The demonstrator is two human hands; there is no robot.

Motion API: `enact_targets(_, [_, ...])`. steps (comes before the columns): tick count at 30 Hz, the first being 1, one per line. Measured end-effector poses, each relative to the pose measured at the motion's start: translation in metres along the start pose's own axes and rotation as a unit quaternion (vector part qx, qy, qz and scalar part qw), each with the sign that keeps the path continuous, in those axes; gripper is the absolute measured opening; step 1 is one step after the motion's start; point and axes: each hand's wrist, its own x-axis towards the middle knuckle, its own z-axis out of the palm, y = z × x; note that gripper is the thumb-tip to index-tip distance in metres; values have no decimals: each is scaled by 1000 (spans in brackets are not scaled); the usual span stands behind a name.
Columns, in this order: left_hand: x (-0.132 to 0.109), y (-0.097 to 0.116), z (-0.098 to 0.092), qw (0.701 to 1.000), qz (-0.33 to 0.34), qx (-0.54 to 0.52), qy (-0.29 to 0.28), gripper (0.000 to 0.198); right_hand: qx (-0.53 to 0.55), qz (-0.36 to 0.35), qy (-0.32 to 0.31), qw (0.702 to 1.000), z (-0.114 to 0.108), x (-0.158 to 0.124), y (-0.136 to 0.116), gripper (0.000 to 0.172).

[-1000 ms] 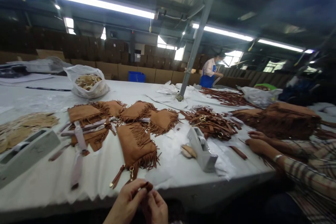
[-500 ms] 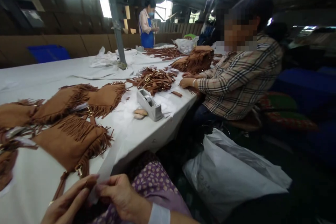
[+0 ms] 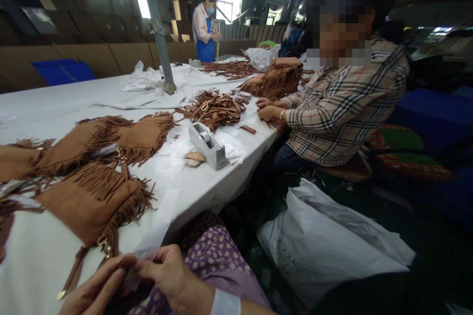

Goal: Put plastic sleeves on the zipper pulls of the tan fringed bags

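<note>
My left hand point(image 3: 96, 288) and my right hand point(image 3: 173, 280) meet at the bottom edge, over my lap. Both pinch the lower end of a strip of clear tape or film point(image 3: 157, 229) that runs up toward the table edge. Just beyond them a brown suede fringed bag point(image 3: 92, 201) lies on the white table point(image 3: 207, 184), its strap with a gold clasp hanging toward my left hand. More fringed bags point(image 3: 140, 134) lie behind it.
A grey tape dispenser point(image 3: 208, 144) stands mid-table beside a heap of brown straps point(image 3: 216, 108). A seated person in a plaid shirt point(image 3: 343, 108) works at the table's right end. A large white plastic bag point(image 3: 328, 246) lies on the floor. A person in a blue apron point(image 3: 204, 27) stands far back by a pole point(image 3: 155, 24).
The view swung right a second ago and has since steadied. My hands stay together on the clear strip, which has stretched slightly longer.
</note>
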Motion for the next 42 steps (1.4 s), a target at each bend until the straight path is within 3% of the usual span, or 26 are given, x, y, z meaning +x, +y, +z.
enact_targets(4, [-3,15,-1,1000,-3,-25,18,43,0,-12,34,999,-5,3,-3,42])
enact_targets(8, [-7,38,11,996,5,-81,21,40,53,-9,93,994,-7,10,-20,37])
enact_targets(14, [-6,43,18,997,21,-67,32,36,88,37,122,988,1,17,-37,31])
enact_targets(24, [-6,40,15,998,38,-35,32,35,35,6,52,998,17,14,-37,34])
enact_targets(32, [-6,44,15,998,58,-13,21,35,-66,-27,-13,997,19,12,-35,39])
enact_targets(37, [-6,43,17,998,41,-39,8,30,-173,-68,-46,981,14,14,-37,41])
enact_targets(42, [-8,41,18,996,55,-70,-13,55,-264,-111,-71,956,10,11,-41,38])
